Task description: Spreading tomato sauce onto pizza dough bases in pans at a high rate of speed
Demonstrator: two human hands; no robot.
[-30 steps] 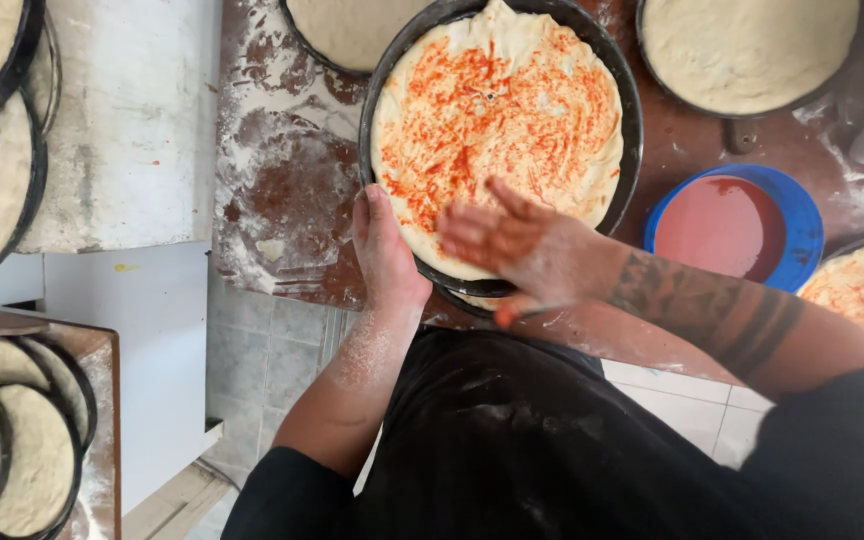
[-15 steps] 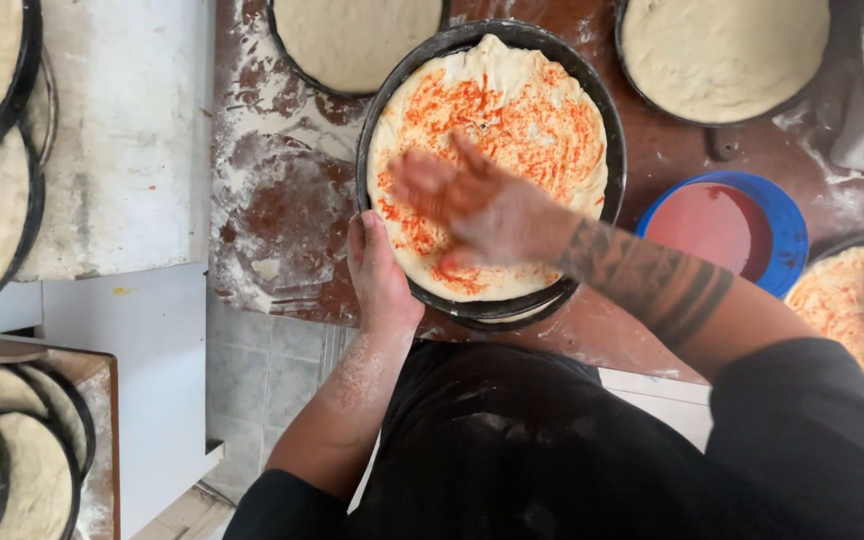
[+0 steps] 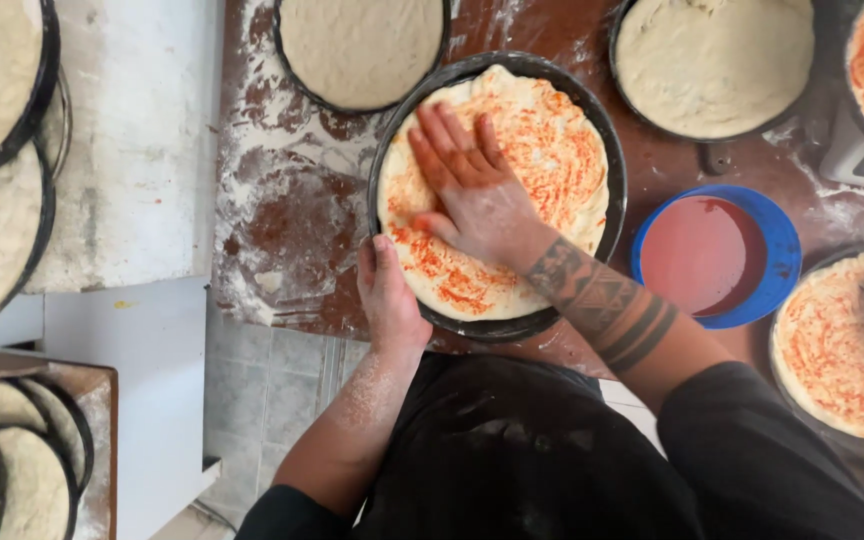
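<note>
Two hands: right hand (image 3: 472,195) spread flat on sauced dough (image 3: 497,190), left hand (image 3: 389,295) gripping dark pan (image 3: 607,130) rim.

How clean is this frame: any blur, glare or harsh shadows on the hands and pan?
Head view: even, soft light with no glare. The right hand, flat on the sauced dough, is slightly soft at the fingertips, as from motion. The left hand at the pan rim is sharper. The bowl of sauce shows no hotspot. The edges look mildly stretched, and the dark shirt loses detail.
</note>
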